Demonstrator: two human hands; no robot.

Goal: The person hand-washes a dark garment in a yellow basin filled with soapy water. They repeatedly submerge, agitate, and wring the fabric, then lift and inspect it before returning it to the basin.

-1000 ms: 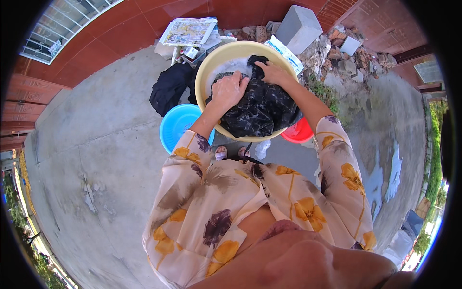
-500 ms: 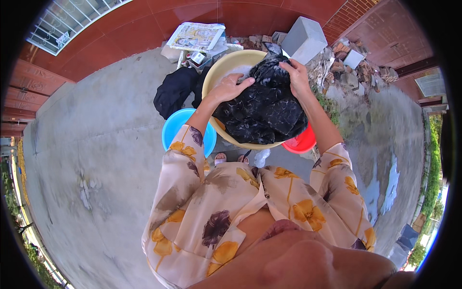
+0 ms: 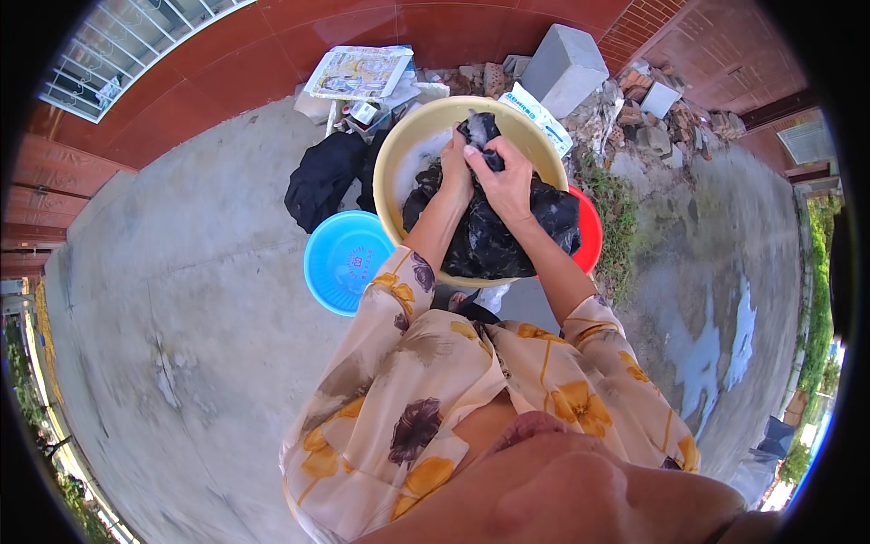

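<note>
A wet black garment point(image 3: 507, 238) lies bunched in a large cream-yellow basin point(image 3: 392, 168), part of it draped over the right rim. White suds show in the water at the basin's left side. Both my hands are close together over the basin's middle, closed on a bunched piece of the same cloth. My left hand point(image 3: 456, 170) grips it from the left, its fingers partly hidden. Wrapped round the cloth from the right is my right hand point(image 3: 507, 177). Foam clings to the bit of fabric sticking up above my fingers.
A blue basin point(image 3: 331, 272) sits at the left, and a red basin point(image 3: 589, 231) is partly under the cream one's right side. More dark cloth point(image 3: 322, 181) lies to the left. Behind are a white-and-blue packet point(image 3: 542, 118), a grey block point(image 3: 566, 72) and rubble point(image 3: 648, 136).
My hands have come together over the basin, gathering the cloth between them. The cloth has dropped from the far rim, uncovering the white-and-blue packet. More of the blue basin shows.
</note>
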